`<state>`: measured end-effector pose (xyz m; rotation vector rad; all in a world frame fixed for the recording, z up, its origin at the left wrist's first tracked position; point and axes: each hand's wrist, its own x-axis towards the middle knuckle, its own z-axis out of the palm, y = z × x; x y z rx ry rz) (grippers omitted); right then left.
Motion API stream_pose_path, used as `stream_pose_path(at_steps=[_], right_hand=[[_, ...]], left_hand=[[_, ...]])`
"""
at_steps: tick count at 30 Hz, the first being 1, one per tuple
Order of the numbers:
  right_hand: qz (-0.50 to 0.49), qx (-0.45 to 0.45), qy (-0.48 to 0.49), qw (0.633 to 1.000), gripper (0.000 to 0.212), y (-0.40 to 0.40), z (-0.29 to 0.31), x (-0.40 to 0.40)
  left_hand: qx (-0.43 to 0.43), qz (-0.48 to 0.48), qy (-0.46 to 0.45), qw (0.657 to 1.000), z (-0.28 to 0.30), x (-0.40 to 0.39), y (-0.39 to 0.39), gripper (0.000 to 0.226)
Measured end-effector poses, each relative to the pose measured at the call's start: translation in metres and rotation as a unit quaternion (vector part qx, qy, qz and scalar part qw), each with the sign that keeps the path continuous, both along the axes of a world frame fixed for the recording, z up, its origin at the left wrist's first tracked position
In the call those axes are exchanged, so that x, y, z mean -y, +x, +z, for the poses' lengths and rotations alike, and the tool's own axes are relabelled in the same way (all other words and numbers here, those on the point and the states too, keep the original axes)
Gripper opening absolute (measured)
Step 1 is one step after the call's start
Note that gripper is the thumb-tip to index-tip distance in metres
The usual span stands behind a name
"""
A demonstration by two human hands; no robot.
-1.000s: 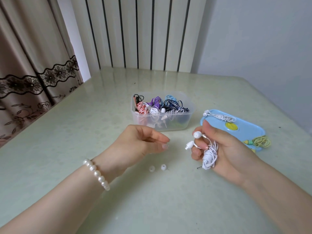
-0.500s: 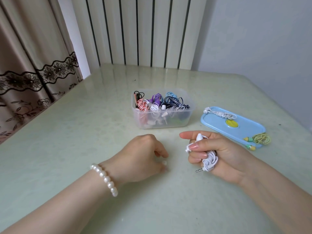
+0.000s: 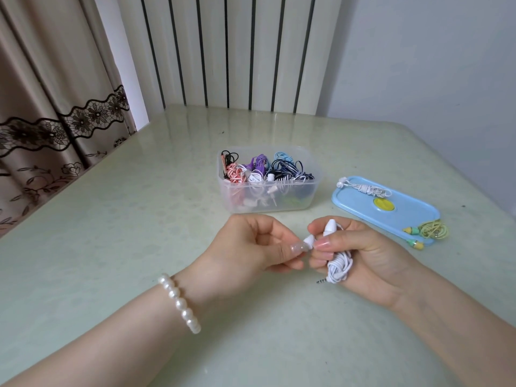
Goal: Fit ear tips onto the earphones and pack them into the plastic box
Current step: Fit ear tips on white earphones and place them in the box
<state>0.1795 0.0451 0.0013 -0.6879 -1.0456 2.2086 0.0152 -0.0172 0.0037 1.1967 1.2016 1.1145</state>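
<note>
My right hand [image 3: 360,255] grips a coiled white earphone set [image 3: 339,265]; one earbud [image 3: 329,227] sticks up above the fingers and the jack hangs below. My left hand [image 3: 251,244] pinches a small white ear tip [image 3: 308,242] between thumb and forefinger, right against the second earbud held by my right fingertips. The two hands touch just in front of the clear plastic box [image 3: 268,203], which holds several coiled earphones in pink, purple, blue, black and white.
A blue lid [image 3: 405,216] lies right of the box, with a white earphone set [image 3: 363,188] on its far end and a yellow-green set [image 3: 427,233] at its near end. A curtain hangs left; a striped panel stands behind the table.
My left hand went down to the table, picked up an ear tip and rose to meet my right hand. The two loose tips seen on the table are no longer visible.
</note>
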Motion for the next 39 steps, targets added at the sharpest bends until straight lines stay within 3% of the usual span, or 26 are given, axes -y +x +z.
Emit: stream_pose_path(at_steps=[2,4,9,14,16,26,35,39], right_hand=[[-0.003,0.021,0.009,1.0,0.034,-0.001,0.0,0.0],[-0.005,0.035,0.012,0.999,0.028,-0.002,0.0,0.0],[-0.005,0.046,-0.021,0.999,0.051,-0.006,0.0,0.001],[0.0,0.093,0.033,0.995,0.037,-0.007,0.0,0.003],[0.007,0.104,0.051,0.993,0.048,-0.006,0.001,0.004],[-0.054,0.196,0.247,0.947,0.019,-0.007,0.004,0.01],[-0.085,0.213,0.291,0.929,0.022,-0.006,0.004,0.01],[-0.102,0.211,0.292,0.927,0.014,-0.007,0.003,0.009]], left_hand=[[0.091,0.02,-0.033,0.995,0.0,0.001,0.005,0.003],[0.12,0.042,-0.044,0.991,-0.002,0.0,0.008,0.005],[0.077,0.077,0.002,0.994,-0.008,-0.002,0.01,0.008],[0.023,0.091,0.059,0.994,-0.008,-0.002,0.01,0.012],[0.022,0.092,0.059,0.994,-0.007,-0.002,0.008,0.011],[0.164,0.069,-0.059,0.982,-0.004,-0.003,0.003,0.007],[0.214,0.068,-0.082,0.971,-0.004,-0.004,0.002,0.005],[0.223,0.073,-0.085,0.968,-0.004,-0.004,0.004,0.008]])
